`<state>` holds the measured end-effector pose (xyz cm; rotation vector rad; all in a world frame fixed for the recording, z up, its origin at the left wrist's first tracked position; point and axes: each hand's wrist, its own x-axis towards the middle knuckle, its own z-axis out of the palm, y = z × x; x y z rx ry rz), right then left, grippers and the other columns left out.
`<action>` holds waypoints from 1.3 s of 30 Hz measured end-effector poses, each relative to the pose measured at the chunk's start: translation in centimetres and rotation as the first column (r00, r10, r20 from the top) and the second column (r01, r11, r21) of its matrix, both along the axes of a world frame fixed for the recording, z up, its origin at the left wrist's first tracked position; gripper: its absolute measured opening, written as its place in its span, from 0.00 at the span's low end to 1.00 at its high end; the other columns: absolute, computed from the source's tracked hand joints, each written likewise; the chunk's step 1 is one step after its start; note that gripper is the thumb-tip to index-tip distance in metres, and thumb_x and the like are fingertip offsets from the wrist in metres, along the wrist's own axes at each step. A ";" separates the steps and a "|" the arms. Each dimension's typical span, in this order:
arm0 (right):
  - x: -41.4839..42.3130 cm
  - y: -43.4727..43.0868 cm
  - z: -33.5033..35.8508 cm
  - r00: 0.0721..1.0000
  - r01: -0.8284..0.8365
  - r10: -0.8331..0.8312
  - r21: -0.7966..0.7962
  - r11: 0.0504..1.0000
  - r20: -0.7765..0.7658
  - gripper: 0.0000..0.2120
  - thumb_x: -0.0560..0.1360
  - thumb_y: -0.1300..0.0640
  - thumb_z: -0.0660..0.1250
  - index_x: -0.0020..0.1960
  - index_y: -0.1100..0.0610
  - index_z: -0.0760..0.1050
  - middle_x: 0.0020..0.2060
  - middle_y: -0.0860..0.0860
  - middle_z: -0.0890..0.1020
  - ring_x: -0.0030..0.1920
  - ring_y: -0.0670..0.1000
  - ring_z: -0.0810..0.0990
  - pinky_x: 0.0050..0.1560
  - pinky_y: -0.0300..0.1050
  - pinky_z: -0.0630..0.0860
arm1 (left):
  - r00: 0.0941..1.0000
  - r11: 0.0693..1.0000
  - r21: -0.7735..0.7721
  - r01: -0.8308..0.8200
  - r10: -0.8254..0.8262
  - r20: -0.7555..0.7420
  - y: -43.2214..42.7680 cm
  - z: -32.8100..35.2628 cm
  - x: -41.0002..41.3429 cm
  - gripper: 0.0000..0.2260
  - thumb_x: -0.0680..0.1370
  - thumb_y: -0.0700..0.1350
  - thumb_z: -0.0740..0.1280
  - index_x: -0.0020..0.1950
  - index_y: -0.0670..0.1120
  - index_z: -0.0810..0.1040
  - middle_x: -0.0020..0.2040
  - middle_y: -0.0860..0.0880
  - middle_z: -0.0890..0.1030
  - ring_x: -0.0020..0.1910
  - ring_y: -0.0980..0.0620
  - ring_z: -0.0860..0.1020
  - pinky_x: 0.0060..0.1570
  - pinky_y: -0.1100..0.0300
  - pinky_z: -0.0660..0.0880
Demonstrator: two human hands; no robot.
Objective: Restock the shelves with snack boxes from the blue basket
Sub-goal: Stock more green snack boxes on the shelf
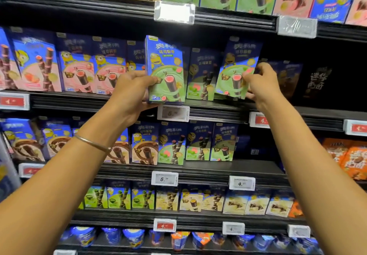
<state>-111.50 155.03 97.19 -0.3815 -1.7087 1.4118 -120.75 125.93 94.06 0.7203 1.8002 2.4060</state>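
I am gripping a blue-and-green snack box (165,70) in my left hand (131,93), thumb lying on its front and fingers curling under its lower left corner. It is standing upright just in front of the middle shelf (218,108), showing white Chinese lettering and a yellow cartoon figure. My right hand (260,84) is pinching the right edge of a second matching box (235,70), which is leaning on that shelf, and just below the boxes a price tag (173,112) is showing "6."

- Two hands are shown: left hand (131,93), right hand (260,84).
- Two green-fronted snack boxes are held: left box (166,66), right box (236,66).
- One bracelet (91,141) is worn.
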 end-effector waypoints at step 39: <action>-1.9 -2.4 -2.5 0.950 0.311 -0.275 0.362 0.879 -0.148 0.09 0.78 0.50 0.68 0.57 0.52 0.77 0.52 0.48 0.81 0.50 0.47 0.81 0.54 0.49 0.80 | 0.991 0.991 -0.065 0.115 -0.119 -0.060 3.4 -0.2 0.0 0.08 0.81 0.39 0.70 0.60 0.43 0.83 0.53 0.46 0.88 0.53 0.44 0.87 0.57 0.46 0.80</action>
